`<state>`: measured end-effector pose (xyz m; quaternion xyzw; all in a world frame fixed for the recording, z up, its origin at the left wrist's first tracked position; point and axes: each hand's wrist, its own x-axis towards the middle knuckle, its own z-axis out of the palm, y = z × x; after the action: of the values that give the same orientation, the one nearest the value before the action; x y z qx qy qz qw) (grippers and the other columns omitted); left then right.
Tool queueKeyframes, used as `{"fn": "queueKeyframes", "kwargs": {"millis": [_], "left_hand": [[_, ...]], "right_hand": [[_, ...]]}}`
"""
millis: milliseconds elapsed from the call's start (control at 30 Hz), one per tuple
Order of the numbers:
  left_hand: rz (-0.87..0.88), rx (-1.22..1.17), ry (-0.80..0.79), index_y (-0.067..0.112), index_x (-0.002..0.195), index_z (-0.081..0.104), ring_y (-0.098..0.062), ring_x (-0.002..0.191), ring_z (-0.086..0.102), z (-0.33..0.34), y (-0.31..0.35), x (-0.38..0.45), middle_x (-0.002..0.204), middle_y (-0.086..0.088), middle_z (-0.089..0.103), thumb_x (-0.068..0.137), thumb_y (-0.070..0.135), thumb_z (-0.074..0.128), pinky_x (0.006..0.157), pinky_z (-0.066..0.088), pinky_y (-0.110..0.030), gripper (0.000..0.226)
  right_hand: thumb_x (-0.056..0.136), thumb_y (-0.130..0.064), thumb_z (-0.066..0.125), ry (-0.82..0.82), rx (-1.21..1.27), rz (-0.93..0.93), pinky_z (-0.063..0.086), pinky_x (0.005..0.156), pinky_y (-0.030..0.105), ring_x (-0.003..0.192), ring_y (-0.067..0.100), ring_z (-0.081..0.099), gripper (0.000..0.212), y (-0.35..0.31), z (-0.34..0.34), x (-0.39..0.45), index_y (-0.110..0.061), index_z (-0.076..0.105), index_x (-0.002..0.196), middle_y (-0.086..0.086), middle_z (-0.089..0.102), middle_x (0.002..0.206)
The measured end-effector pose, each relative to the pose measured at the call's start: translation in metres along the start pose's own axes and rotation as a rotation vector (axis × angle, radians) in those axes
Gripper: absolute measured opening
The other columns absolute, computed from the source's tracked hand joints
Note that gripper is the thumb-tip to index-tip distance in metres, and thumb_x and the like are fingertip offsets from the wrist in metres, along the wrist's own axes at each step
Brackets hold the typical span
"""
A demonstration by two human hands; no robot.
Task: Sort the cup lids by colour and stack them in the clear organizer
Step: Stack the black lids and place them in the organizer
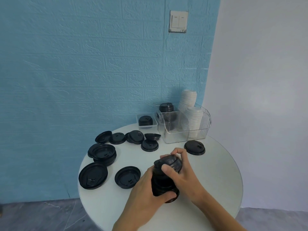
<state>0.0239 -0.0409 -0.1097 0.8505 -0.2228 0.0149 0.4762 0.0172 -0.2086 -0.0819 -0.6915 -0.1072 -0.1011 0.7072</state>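
The black lids (94, 175) look like thin moulded plastic with a slight sheen, same for the stack (166, 177) held in both hands. The white lids (194, 120) look matt. The organizer (185, 125) is clear ribbed plastic, pretty glossy. The round surface (213, 180) is smooth white with a soft shine. The blue wall (83, 64) has a rough, embossed brick texture.

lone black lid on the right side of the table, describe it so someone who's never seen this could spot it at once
Start at the clear organizer at the back of the round white table. Just in front of its right corner lies the single black lid, dome up. Every other loose lid lies left of the hands, and nothing touches this one.
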Motion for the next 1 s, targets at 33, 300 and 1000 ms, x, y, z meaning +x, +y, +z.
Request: {"fn": "queueKeyframes", "kwargs": {"millis": [33, 300, 1000], "left_hand": [[-0.009, -0.013, 0.002, 0.066, 0.122, 0.033, 0.019, 0.109, 0.052, 0.0, 0.0, 0.0, 0.114, 0.039, 0.059, 0.068, 0.057, 0.082, 0.086, 0.045, -0.007, 0.073], [-0.029, -0.047, -0.004, 0.057, 0.149, 0.014, 0.007, 0.124, 0.052, 0.001, -0.004, 0.001, 0.132, 0.032, 0.054, 0.064, 0.07, 0.077, 0.104, 0.046, -0.021, 0.106], [0.128, 0.047, -0.018, 0.064, 0.121, 0.044, 0.015, 0.121, 0.043, 0.002, -0.002, 0.001, 0.131, 0.037, 0.038, 0.08, 0.054, 0.072, 0.09, 0.038, -0.006, 0.051]], "right_hand": [[0.077, -0.03, 0.084, -0.035, -0.033, 0.003, 0.058, 0.089, 0.039, 0.109, 0.031, 0.067, 0.057, 0.002, -0.001, -0.001, -0.018, 0.042, 0.114, 0.008, 0.067, 0.12], [0.075, -0.022, 0.091, -0.184, -0.289, 0.058, 0.046, 0.109, 0.029, 0.129, 0.013, 0.057, 0.072, 0.005, -0.02, -0.006, -0.03, 0.058, 0.139, -0.009, 0.063, 0.134], [0.08, -0.065, 0.072, -0.016, -0.532, 0.101, 0.041, 0.114, 0.032, 0.124, -0.007, 0.052, 0.054, 0.0, -0.058, 0.022, -0.042, 0.061, 0.127, -0.024, 0.06, 0.13]]}}
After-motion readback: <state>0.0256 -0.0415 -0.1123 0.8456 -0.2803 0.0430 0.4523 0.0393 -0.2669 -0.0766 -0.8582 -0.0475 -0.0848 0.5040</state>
